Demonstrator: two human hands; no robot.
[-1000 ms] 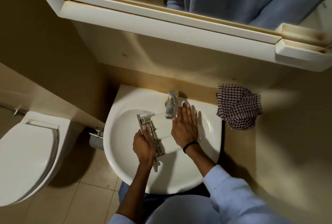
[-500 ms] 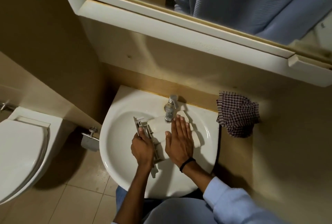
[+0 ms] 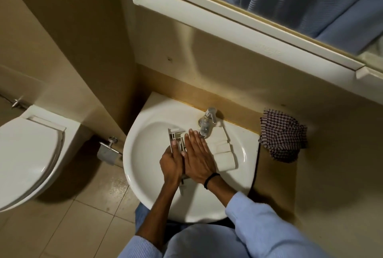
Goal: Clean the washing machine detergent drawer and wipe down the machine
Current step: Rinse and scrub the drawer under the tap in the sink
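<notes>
The white detergent drawer [image 3: 222,151] lies across the basin of a white sink [image 3: 145,154], under a chrome tap [image 3: 206,122]. My left hand [image 3: 172,164] grips the drawer's front panel at its left end, fingers curled round the edge. My right hand [image 3: 198,157] lies flat on the drawer with straight fingers, pressing on its compartments just right of the left hand. A black band circles the right wrist. Much of the drawer's left half is hidden under both hands.
A checked cloth [image 3: 283,135] lies bunched on the counter to the right of the sink. A toilet [image 3: 27,158] stands at the left, with a paper holder [image 3: 107,151] on the wall between. A mirror cabinet [image 3: 259,23] juts out above.
My right hand has slid left along the drawer, from its right part to beside the left hand. The camera view has shifted, so the sink sits further right.
</notes>
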